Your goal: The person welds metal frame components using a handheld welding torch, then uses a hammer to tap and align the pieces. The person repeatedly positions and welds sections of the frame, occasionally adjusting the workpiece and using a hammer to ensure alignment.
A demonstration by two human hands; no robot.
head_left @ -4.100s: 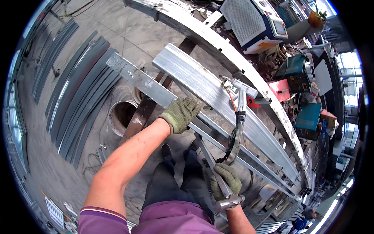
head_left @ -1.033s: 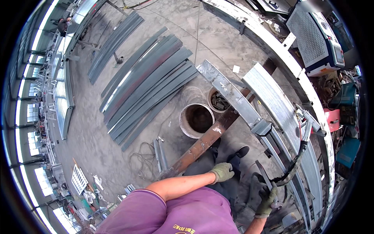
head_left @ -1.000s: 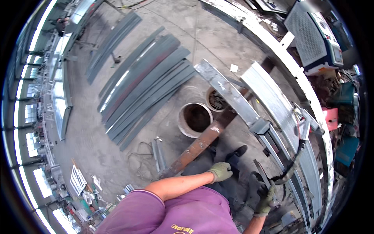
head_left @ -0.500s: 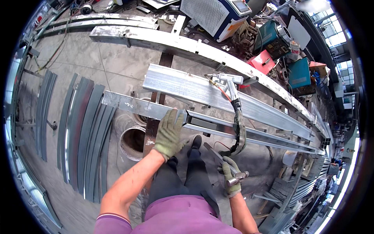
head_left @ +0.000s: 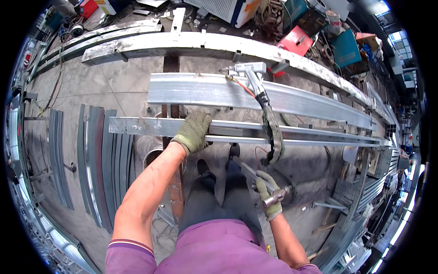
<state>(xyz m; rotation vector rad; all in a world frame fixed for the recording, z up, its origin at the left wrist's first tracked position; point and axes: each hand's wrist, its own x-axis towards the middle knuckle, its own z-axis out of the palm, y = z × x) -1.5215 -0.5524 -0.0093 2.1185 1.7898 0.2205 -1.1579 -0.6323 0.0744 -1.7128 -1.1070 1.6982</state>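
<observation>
My left hand (head_left: pixel 195 132), in a green work glove, has its fingers curled over a long steel channel (head_left: pixel 141 125) that lies crosswise before me. Low on the right, my right hand (head_left: pixel 268 195), also gloved, grips a hammer (head_left: pixel 275 197) close to its head. The hammer's long grey handle points away and to the left. Beyond the channel lies a wider, shiny metal profile (head_left: pixel 196 93). A silver welding torch (head_left: pixel 248 71) rests on it, its dark wrapped hose (head_left: pixel 272 132) hanging over the channel.
A rusty support beam (head_left: pixel 175 194) runs under the profiles, beside a round bucket (head_left: pixel 150 157). Several grey metal strips (head_left: pixel 98 160) lie on the floor at left. A heavy steel beam (head_left: pixel 159 43) crosses the far side. Red box (head_left: pixel 295 41) and machines stand behind it.
My view has turned, so the profiles now run more level. My left hand has gone from lying rather flat to curling over the channel. The right hand still holds the hammer.
</observation>
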